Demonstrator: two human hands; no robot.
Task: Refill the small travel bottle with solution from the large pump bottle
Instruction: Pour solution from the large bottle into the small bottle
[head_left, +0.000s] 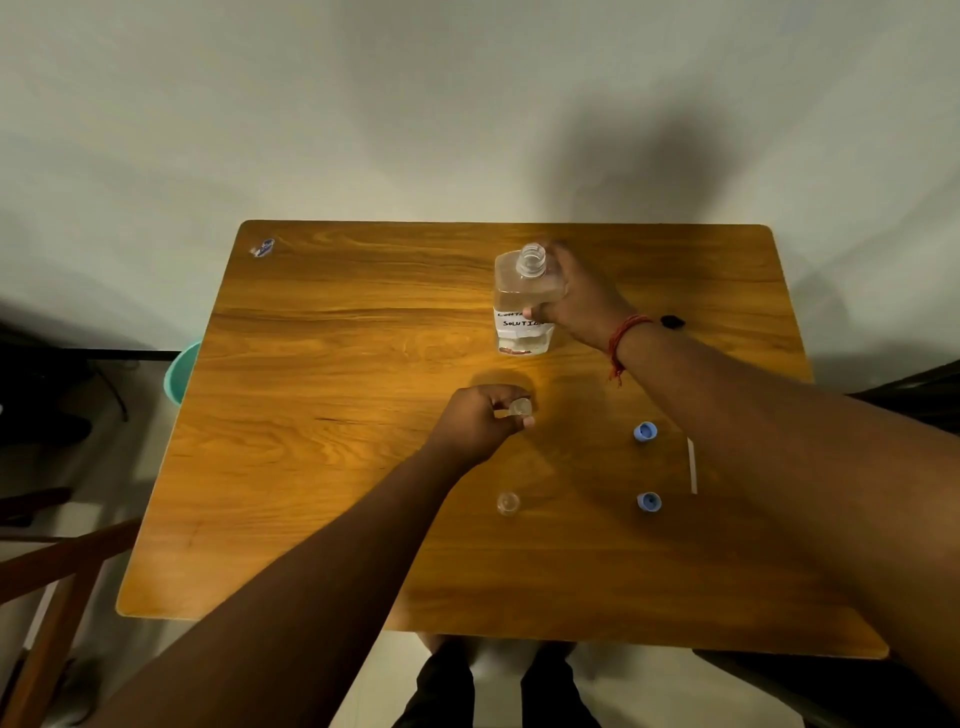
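While the large bottle (523, 301) stands upright on the wooden table (332, 467) with its neck uncapped, it is gripped at the upper body by the right hand (582, 301), whose thumb is pressed against the near face just above the handwritten label and whose other fingers are wrapped round the far side, mostly hidden. Clear liquid is seen inside it. A red thread (623, 343) is worn at that wrist. Nearer the person, a small clear travel bottle (519, 408) is pinched at its top between the curled fingers and thumb of the left hand (480, 423); whether it is resting on the table cannot be told. Just below those fingers, a second small clear container (507, 503) is set on the wood, apart from the hand. To the right of the left fingers, two blue caps (645, 431) and a thin white stick (692, 465) are laid. A dark object (672, 322) is seen beyond the right wrist.
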